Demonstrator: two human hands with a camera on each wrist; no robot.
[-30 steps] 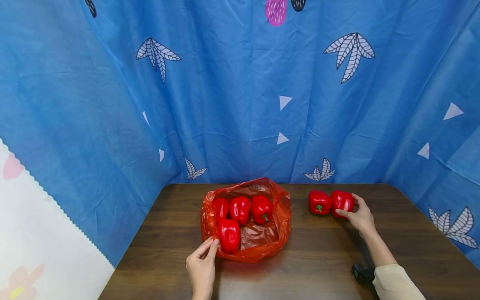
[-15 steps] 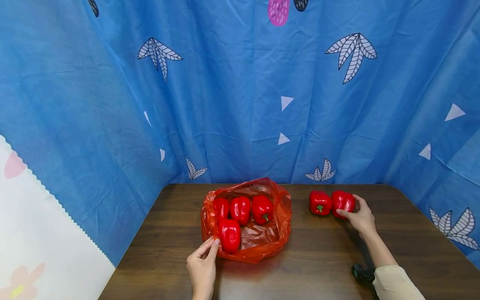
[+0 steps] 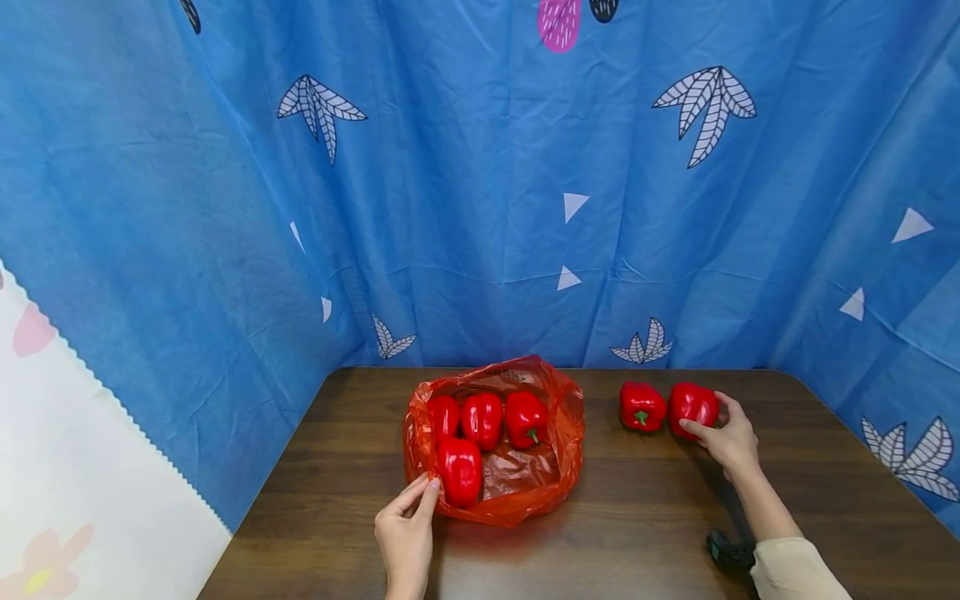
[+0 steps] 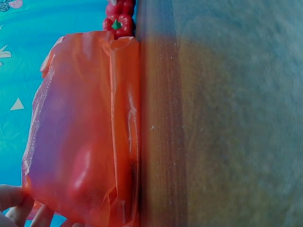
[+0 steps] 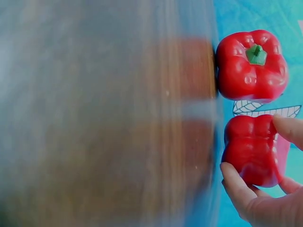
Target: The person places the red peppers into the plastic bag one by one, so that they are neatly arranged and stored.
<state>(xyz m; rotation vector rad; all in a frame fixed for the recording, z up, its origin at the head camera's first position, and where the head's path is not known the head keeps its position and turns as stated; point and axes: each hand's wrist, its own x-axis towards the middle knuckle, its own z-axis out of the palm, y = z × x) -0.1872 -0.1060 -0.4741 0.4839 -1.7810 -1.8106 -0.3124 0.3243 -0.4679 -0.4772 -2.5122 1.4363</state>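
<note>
A red plastic bag [image 3: 517, 507] stands open on the table with several red bell peppers [image 3: 482, 421] inside. My left hand [image 3: 407, 525] pinches the bag's near left rim between thumb and fingers; in the left wrist view the bag's side [image 4: 80, 118] fills much of the picture. Over at the right, my right hand [image 3: 729, 437] grips a red bell pepper [image 3: 692, 407], thumb on one side and fingers on the other, as the right wrist view shows of the held pepper [image 5: 251, 149]. Just left of it sits another bell pepper [image 3: 642, 407] with a green stem.
The brown wooden table [image 3: 600, 533] runs back to a blue patterned curtain [image 3: 480, 208]. A small black device [image 3: 727, 552] is at the right wrist. White cloth [image 3: 90, 467] hangs at the left.
My right hand has shifted slightly right with its bell pepper, opening a small gap from the neighbouring pepper. The left hand keeps its hold on the bag.
</note>
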